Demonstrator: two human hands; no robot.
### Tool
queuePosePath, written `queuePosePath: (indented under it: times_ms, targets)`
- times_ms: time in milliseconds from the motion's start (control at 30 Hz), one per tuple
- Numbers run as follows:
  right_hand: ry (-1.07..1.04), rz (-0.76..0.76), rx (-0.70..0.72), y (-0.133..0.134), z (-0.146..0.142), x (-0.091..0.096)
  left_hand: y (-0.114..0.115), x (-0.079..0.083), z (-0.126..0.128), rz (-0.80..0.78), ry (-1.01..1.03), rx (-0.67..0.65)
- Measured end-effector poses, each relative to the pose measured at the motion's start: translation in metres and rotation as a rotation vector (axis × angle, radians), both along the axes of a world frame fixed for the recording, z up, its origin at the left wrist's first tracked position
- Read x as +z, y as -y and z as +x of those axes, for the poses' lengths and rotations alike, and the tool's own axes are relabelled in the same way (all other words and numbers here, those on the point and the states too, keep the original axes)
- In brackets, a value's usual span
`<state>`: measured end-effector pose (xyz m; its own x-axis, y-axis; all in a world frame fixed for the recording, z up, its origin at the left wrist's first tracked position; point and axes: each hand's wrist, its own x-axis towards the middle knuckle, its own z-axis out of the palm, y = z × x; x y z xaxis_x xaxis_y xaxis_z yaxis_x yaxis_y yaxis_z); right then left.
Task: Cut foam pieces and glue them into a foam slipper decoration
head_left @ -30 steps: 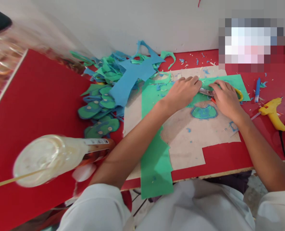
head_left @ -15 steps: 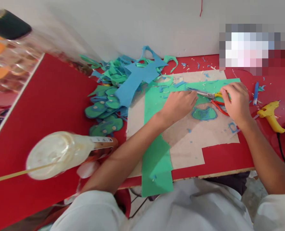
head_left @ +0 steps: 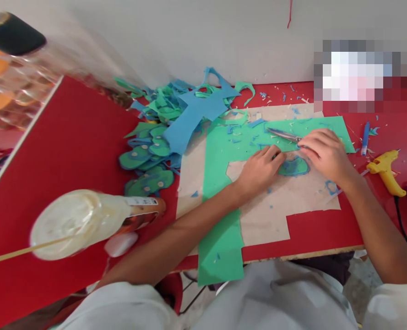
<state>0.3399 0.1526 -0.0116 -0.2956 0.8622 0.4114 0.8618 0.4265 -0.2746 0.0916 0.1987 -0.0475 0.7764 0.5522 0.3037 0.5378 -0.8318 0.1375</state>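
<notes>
A rounded green foam piece with a blue border (head_left: 294, 166) lies on the pale sheet between my hands. My left hand (head_left: 262, 167) has its thumb and fingers pinched at the left edge of this piece. Above the piece, my right hand (head_left: 328, 149) is curled with thumb and fingertips close together; what they hold, if anything, is hidden. Scissors (head_left: 282, 134) rest on the green foam sheet (head_left: 224, 142), blades pointing left, their handles covered by my right hand.
Foam scraps (head_left: 196, 110) heap up at the back left, above stacked green and blue foam shapes (head_left: 136, 157). A yellow glue gun (head_left: 386, 167) and a blue marker (head_left: 365, 137) lie right. A large bottle (head_left: 96, 220) stands left. Small offcuts litter the table.
My left hand has come away from the scissor blades, down to the foam piece. My right hand has shifted left, over the scissor handles. The scissors have hardly moved.
</notes>
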Motion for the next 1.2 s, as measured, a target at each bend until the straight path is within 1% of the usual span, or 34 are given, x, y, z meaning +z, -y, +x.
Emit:
queuePosePath:
  times_ms: [67, 100, 167, 400, 633, 867, 1033, 1133, 1200]
  targets:
    - [0.059, -0.064, 0.132, -0.002, 0.004, -0.002, 0.0, 0.001, -0.001, -0.014, -0.019, 0.003]
    - [0.081, -0.093, 0.172, -0.003, 0.007, -0.004, 0.0, 0.002, -0.001, -0.023, -0.027, 0.003]
    - [0.09, -0.125, 0.201, -0.006, 0.01, -0.008, 0.0, 0.003, -0.002, -0.029, -0.039, -0.002]
    - [0.0, -0.136, 0.197, -0.008, 0.009, -0.011, -0.001, 0.001, -0.002, -0.011, -0.045, -0.014]
    - [-0.009, -0.102, 0.171, -0.009, 0.014, -0.015, 0.0, 0.003, 0.0, -0.011, -0.017, -0.013]
    - [-0.037, -0.129, 0.172, -0.009, 0.02, -0.017, 0.0, 0.005, 0.0, 0.022, -0.014, -0.023]
    - [-0.07, -0.078, 0.206, -0.012, 0.016, -0.02, 0.0, 0.002, 0.001, 0.044, -0.01, -0.04]
    - [-0.119, -0.013, 0.164, -0.013, 0.017, -0.019, 0.001, 0.001, 0.001, 0.033, 0.001, -0.038]
    - [-0.133, 0.033, 0.116, -0.013, 0.018, -0.017, -0.001, 0.007, 0.001, 0.015, 0.018, -0.04]
